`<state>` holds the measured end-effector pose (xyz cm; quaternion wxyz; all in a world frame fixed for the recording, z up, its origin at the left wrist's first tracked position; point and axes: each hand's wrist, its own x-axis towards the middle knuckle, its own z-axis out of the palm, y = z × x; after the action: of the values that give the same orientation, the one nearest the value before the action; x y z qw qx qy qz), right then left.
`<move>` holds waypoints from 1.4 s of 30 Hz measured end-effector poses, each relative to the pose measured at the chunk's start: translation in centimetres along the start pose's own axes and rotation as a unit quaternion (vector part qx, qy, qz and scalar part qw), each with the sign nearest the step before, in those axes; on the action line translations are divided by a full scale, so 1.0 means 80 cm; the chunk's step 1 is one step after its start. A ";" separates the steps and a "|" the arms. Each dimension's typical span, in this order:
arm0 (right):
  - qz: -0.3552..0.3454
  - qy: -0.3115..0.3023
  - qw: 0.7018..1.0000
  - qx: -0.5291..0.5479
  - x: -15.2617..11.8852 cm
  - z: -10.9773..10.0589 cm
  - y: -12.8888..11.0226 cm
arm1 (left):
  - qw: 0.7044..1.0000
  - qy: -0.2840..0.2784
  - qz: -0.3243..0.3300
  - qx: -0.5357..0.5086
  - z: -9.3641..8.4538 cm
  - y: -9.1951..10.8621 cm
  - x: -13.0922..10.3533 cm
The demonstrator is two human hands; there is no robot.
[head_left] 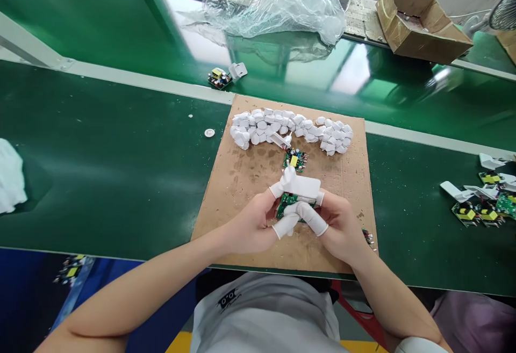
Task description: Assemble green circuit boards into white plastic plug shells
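Note:
Between my two hands, above the brown cardboard sheet (242, 197), is a green circuit board (284, 202) with a white plastic piece (307, 185) along its far edge. My left hand (260, 216) grips the board's left side, and my right hand (334, 221) closes on its right side. White finger cots cover the thumbs and some fingers. Both thumbs meet over the near side and hide part of the board. Just beyond my fingers lies another circuit board (295, 159) with a yellow component, touching a white plastic part (279, 139). Farther back spreads a long pile of small white pieces (262, 124).
Several boards with white plates (479, 210) lie on the green table at right. One more board (220, 78) sits beyond the sheet. At the back are clear plastic film (278, 12) and an open carton (423, 25). Boards (70, 272) show low at left.

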<state>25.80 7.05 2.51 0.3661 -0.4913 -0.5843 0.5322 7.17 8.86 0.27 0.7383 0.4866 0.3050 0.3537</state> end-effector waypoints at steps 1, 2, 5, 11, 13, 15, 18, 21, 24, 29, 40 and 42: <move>0.000 -0.003 1.000 -0.003 0.000 -0.001 0.000 | 1.000 -0.003 -0.001 -0.008 0.000 0.000 0.000; 0.000 -0.010 1.000 -0.005 -0.001 -0.002 -0.001 | 1.000 -0.004 -0.002 -0.012 0.000 -0.001 0.000; -0.007 -0.039 0.999 -0.005 0.000 -0.003 -0.002 | 0.999 0.027 0.006 0.021 0.000 -0.003 0.000; -0.062 -0.038 0.997 -0.039 0.004 -0.002 -0.005 | 0.994 0.072 0.050 0.064 0.002 0.000 0.000; -0.066 -0.041 0.996 -0.047 0.004 -0.001 -0.006 | 0.994 0.078 0.054 0.052 0.004 0.001 0.000; -0.060 -0.054 0.996 -0.043 0.003 0.000 -0.005 | 0.994 0.086 0.046 0.038 0.004 0.001 0.000; -0.060 -0.061 0.996 -0.024 0.003 0.000 -0.001 | 0.992 0.094 0.049 0.067 0.001 -0.003 -0.001; -0.073 -0.039 0.996 -0.032 0.002 0.001 0.003 | 0.983 0.069 0.101 0.134 -0.005 -0.009 -0.003; -0.087 -0.029 0.994 -0.052 0.001 0.000 0.003 | 0.959 0.080 0.172 0.211 -0.013 -0.018 -0.004; -0.069 -0.022 0.996 -0.054 0.001 0.002 0.000 | 0.906 0.112 0.266 0.310 -0.019 -0.037 -0.005; 0.070 -0.038 0.995 0.065 0.009 0.004 -0.008 | 0.978 0.096 0.090 0.162 -0.009 -0.022 -0.001; 0.061 -0.033 0.996 0.059 0.007 0.004 -0.005 | 0.986 0.097 0.058 0.121 -0.008 -0.023 -0.002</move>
<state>25.26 7.51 2.77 0.3416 -0.4860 -0.5327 0.6029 7.00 8.53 -1.67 0.6192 0.5525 0.3870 0.4020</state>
